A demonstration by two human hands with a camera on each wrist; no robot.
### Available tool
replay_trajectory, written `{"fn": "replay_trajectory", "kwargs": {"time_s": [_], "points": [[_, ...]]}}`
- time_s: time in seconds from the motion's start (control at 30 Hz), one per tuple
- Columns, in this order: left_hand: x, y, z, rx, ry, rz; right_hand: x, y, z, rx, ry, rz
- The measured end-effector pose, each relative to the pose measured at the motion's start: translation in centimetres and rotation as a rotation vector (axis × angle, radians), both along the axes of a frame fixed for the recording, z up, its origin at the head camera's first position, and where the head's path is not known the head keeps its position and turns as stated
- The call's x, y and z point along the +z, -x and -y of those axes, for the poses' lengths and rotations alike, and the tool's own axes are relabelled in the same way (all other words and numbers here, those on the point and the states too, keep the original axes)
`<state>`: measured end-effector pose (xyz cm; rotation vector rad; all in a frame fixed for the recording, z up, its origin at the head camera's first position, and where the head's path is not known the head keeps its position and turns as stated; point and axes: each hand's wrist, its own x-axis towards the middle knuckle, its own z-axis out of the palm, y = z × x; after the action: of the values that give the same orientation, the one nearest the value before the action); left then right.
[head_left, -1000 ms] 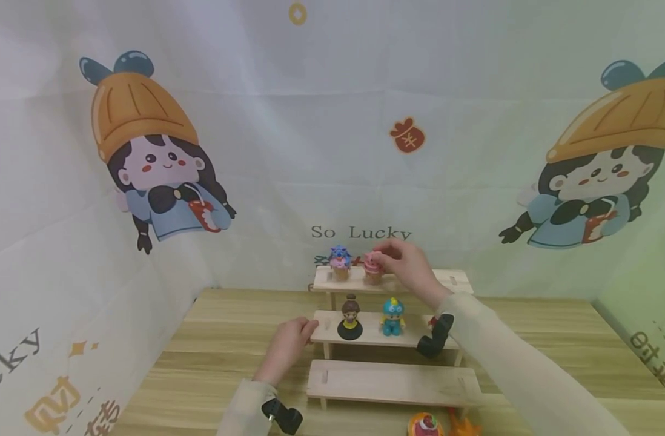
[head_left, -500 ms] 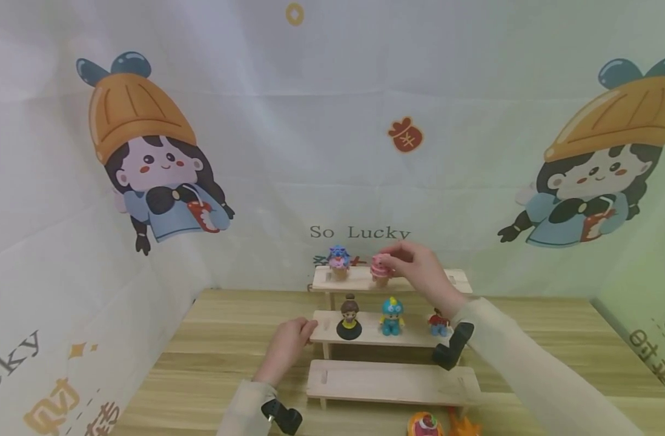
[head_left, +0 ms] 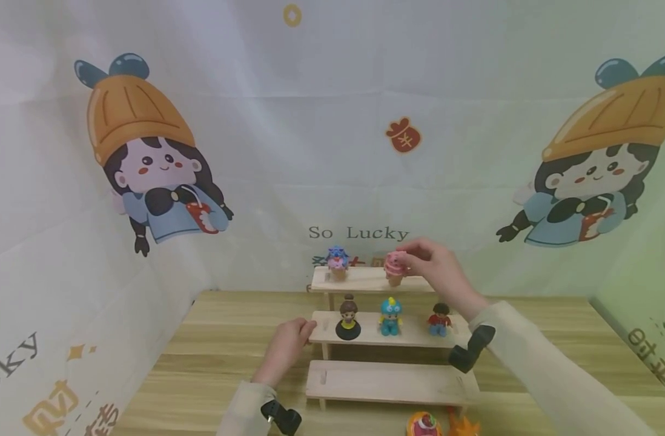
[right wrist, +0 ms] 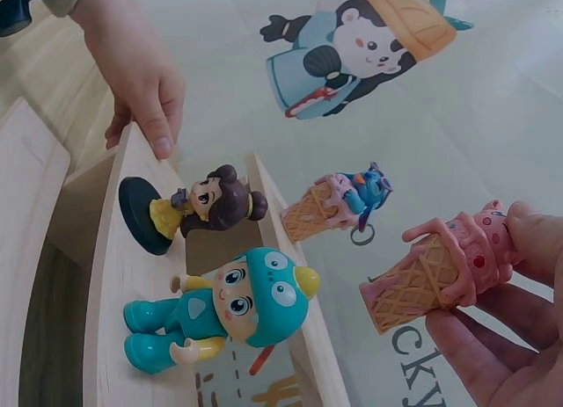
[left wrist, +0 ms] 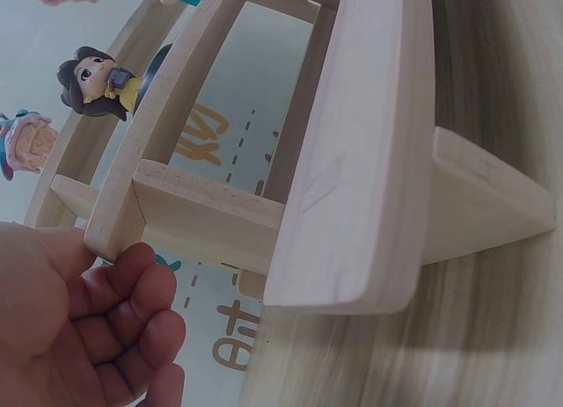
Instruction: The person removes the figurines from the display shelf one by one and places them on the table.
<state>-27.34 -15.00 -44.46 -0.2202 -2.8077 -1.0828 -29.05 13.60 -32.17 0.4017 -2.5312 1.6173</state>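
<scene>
My right hand pinches a pink ice cream cone figurine by its top, over the top step of the wooden tiered display stand. In the right wrist view a small gap shows between the cone's base and the step. A blue-topped ice cream cone figurine stands at that step's left end. My left hand grips the left end of the middle step, thumb on top and fingers curled beneath. On this step stand a brown-haired doll figurine, a teal-suited figurine and a red-shirted figurine.
An orange toy with a red top and an orange spiky thing lie at the front, partly cut off by the frame. The stand rests on a wood-grain table. A printed cloth backdrop rises behind and at both sides.
My right hand has moved right along the top step with the pink cone, away from the blue one. The red-shirted figurine has come into full view. My left hand stays put.
</scene>
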Motion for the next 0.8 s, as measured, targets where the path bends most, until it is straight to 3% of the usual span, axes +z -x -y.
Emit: {"fn": "replay_trajectory", "kwargs": {"time_s": [0.27,0.8], "points": [[-0.1,0.1,0.0,0.001,0.008,-0.003,0.5,-1.0,-1.1,0.028,0.034,-0.019],[-0.2,0.2,0.0,-0.001,0.043,-0.023,0.7,-3.4,-1.3,0.06,0.002,-0.025]]}}
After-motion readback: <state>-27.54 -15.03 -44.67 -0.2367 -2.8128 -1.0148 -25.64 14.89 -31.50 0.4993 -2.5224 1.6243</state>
